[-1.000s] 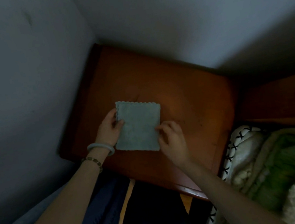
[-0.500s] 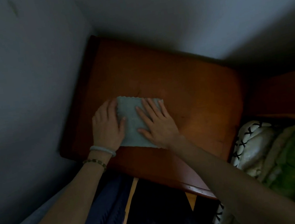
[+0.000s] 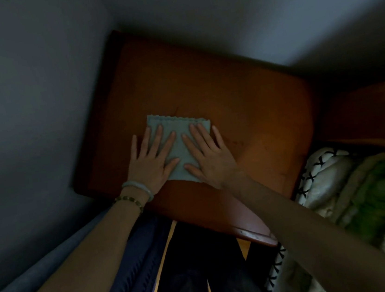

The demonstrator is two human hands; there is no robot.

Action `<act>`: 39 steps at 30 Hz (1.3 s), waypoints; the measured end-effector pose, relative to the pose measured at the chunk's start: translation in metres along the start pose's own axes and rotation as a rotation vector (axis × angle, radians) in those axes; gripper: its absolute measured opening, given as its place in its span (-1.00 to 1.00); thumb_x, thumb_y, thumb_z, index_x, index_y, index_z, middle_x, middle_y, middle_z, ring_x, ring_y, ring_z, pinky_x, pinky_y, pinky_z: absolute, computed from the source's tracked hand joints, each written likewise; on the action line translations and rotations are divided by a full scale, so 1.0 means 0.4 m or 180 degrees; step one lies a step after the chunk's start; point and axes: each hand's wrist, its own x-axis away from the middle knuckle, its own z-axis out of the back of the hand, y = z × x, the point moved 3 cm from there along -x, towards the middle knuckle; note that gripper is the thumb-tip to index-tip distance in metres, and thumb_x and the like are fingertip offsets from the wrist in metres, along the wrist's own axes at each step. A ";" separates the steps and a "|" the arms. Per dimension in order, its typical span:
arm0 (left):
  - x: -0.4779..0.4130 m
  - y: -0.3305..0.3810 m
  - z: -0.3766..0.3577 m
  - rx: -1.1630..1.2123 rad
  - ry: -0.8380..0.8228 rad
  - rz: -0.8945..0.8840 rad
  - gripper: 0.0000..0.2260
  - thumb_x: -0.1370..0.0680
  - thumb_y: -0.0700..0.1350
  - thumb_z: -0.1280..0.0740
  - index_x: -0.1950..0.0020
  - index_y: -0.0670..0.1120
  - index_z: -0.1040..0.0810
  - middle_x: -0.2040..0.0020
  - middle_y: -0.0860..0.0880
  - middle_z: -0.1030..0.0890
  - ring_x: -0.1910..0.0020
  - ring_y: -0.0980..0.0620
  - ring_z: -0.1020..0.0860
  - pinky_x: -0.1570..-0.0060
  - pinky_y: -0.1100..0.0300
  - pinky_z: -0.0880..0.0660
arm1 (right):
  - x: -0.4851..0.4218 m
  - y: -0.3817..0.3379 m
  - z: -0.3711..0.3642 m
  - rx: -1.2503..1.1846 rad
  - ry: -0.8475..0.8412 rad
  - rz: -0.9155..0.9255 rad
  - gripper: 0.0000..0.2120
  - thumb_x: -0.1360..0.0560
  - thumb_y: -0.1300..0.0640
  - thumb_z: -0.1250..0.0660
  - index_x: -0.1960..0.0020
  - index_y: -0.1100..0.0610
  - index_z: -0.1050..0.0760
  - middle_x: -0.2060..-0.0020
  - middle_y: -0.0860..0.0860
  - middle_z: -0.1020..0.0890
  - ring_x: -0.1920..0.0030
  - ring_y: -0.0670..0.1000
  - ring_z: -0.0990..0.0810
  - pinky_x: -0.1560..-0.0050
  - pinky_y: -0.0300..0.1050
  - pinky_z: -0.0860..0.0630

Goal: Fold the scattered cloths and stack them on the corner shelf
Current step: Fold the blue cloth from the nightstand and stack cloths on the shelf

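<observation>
Seemingly early: one folded cloth lies on the corner shelf, left hand and right hand pressing it flat-fingered.

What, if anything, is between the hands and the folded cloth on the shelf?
Nothing visible. The left hand and right hand both press flat, directly on the folded cloth, and the cloth lies on the wooden shelf in the corner.

A pale grey-green cloth, folded square with a scalloped far edge, lies flat near the middle of the wooden corner shelf; both palms cover its sides.
</observation>
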 end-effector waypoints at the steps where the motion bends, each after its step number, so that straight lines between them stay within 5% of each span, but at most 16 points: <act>1: 0.000 0.003 0.012 0.0185 0.0039 0.0063 -0.43 -0.59 0.28 0.11 -0.55 0.08 -0.03 -0.56 -0.07 -0.07 -0.52 -0.12 0.00 -0.45 -0.13 0.12 | -0.003 -0.005 0.004 -0.0018 -0.0040 -0.0013 -0.34 -0.58 -0.24 -0.02 -0.53 0.15 -0.13 -0.51 0.18 -0.15 -0.53 0.14 -0.04 -0.48 0.23 0.05; 6: 0.019 0.006 0.058 0.2332 0.0709 0.1437 -0.40 -0.56 0.10 -0.27 -0.52 -0.05 -0.14 -0.52 -0.10 -0.15 -0.46 -0.08 -0.13 -0.43 0.01 -0.11 | 0.034 -0.014 0.082 -0.0911 0.0735 -0.0653 -0.48 -0.52 -0.01 -0.18 -0.40 0.23 -0.32 -0.41 0.25 -0.30 -0.43 0.17 -0.19 -0.46 0.13 -0.08; 9: 0.022 0.000 0.072 0.2625 0.0757 0.2262 -0.46 -0.53 0.07 -0.33 -0.42 -0.13 -0.29 -0.38 -0.14 -0.34 -0.36 -0.10 -0.29 -0.36 0.03 -0.25 | 0.059 -0.013 0.104 -0.2574 0.0821 -0.2058 -0.51 -0.52 0.13 -0.30 -0.40 0.22 -0.29 -0.29 0.12 -0.35 -0.25 0.01 -0.32 -0.34 -0.10 -0.31; 11: 0.010 0.002 0.076 0.2716 0.0613 0.2337 -0.52 -0.50 0.07 -0.38 -0.31 -0.14 -0.39 -0.26 -0.13 -0.43 -0.23 -0.08 -0.42 -0.21 0.05 -0.40 | 0.058 -0.015 0.091 -0.3415 0.0637 -0.2933 -0.49 -0.50 0.11 -0.33 -0.38 0.22 -0.29 -0.25 0.10 -0.39 -0.21 0.02 -0.42 -0.26 -0.03 -0.43; 15: -0.010 0.016 0.078 0.3044 0.0299 0.2617 -0.55 -0.47 0.05 -0.42 -0.23 -0.14 -0.40 -0.12 -0.07 -0.53 0.02 0.00 -0.50 0.07 0.13 -0.46 | 0.035 -0.030 0.078 -0.4230 0.0320 -0.3440 -0.66 -0.47 0.09 -0.38 -0.17 0.17 -0.37 -0.01 0.04 -0.53 0.02 0.01 -0.55 0.12 -0.12 -0.54; 18: -0.025 0.028 0.081 0.3158 0.0068 0.2392 -0.67 -0.51 0.03 -0.37 -0.16 -0.15 -0.47 -0.08 -0.06 -0.56 0.07 0.02 -0.51 0.13 0.15 -0.43 | 0.030 -0.028 0.083 -0.4349 0.0026 -0.3429 -0.73 -0.48 0.08 -0.38 -0.11 0.18 -0.48 0.07 0.01 -0.58 0.14 -0.05 -0.55 0.22 -0.22 -0.51; 22: -0.013 0.028 0.153 0.3676 -0.0125 0.1900 -0.53 -0.45 0.18 -0.37 -0.22 -0.08 -0.46 -0.22 -0.07 -0.51 -0.11 -0.02 -0.53 -0.12 0.02 -0.51 | 0.059 -0.016 0.137 -0.4466 0.0323 -0.3252 -0.84 -0.47 0.13 -0.37 -0.01 0.13 -0.47 0.09 0.02 -0.61 0.15 -0.04 -0.58 0.12 -0.13 -0.58; 26: 0.002 0.078 0.285 0.3874 -0.0347 0.1358 -0.62 -0.55 0.00 -0.33 -0.31 -0.06 -0.35 -0.15 0.07 -0.48 -0.01 0.19 -0.50 0.08 0.35 -0.44 | 0.114 -0.007 0.252 -0.4775 0.0617 -0.2994 -0.84 -0.51 0.13 -0.34 -0.06 0.08 -0.40 0.13 -0.09 -0.55 0.08 -0.04 -0.57 0.05 -0.12 -0.56; 30: 0.039 0.162 0.469 0.3824 -0.0269 0.0925 -0.58 -0.55 -0.02 -0.33 -0.36 -0.09 -0.34 -0.16 0.07 -0.49 -0.03 0.22 -0.50 0.14 0.42 -0.44 | 0.194 0.001 0.429 -0.4628 0.1014 -0.2818 -0.78 -0.53 0.10 -0.33 -0.12 0.09 -0.38 0.04 -0.07 -0.54 0.03 -0.05 -0.57 0.07 -0.16 -0.54; 39: 0.174 0.430 0.727 0.4596 0.0031 0.0503 -0.76 -0.55 -0.02 -0.33 -0.18 -0.07 -0.47 -0.11 -0.04 -0.60 -0.06 -0.03 -0.60 -0.04 0.03 -0.55 | 0.492 -0.005 0.811 -0.3780 0.2040 -0.2879 -0.77 -0.52 0.07 -0.33 -0.11 0.14 -0.40 0.04 -0.02 -0.51 0.04 -0.01 -0.52 0.04 -0.06 -0.51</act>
